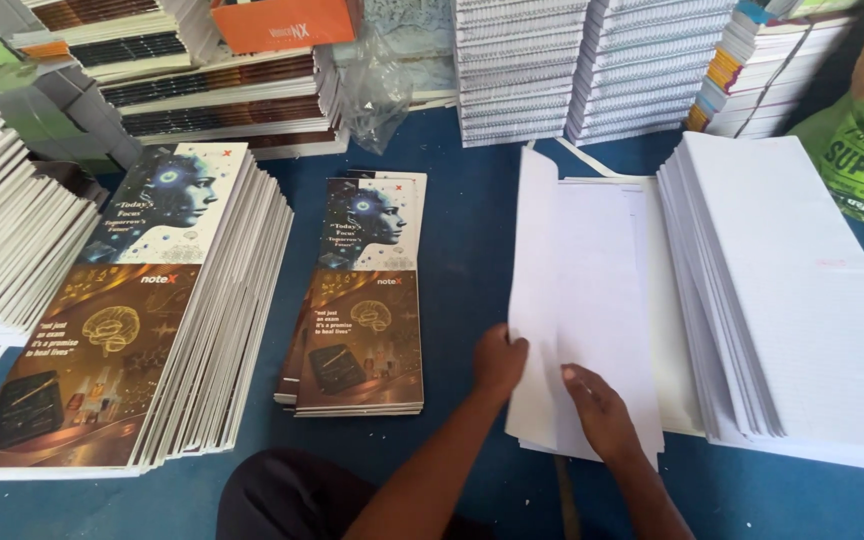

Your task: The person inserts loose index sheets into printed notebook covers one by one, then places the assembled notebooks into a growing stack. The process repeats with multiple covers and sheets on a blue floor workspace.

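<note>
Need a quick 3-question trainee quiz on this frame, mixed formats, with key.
1. True or false: both hands, the left hand and the right hand, touch the folded white sheets.
2. Multiple choice: the small stack of printed covers lies where relative to those sheets? A) to their left B) on top of them C) to their right
3. Fill in: the floor covering is ____ in colour.

Key: 1 true; 2 A; 3 blue
</note>
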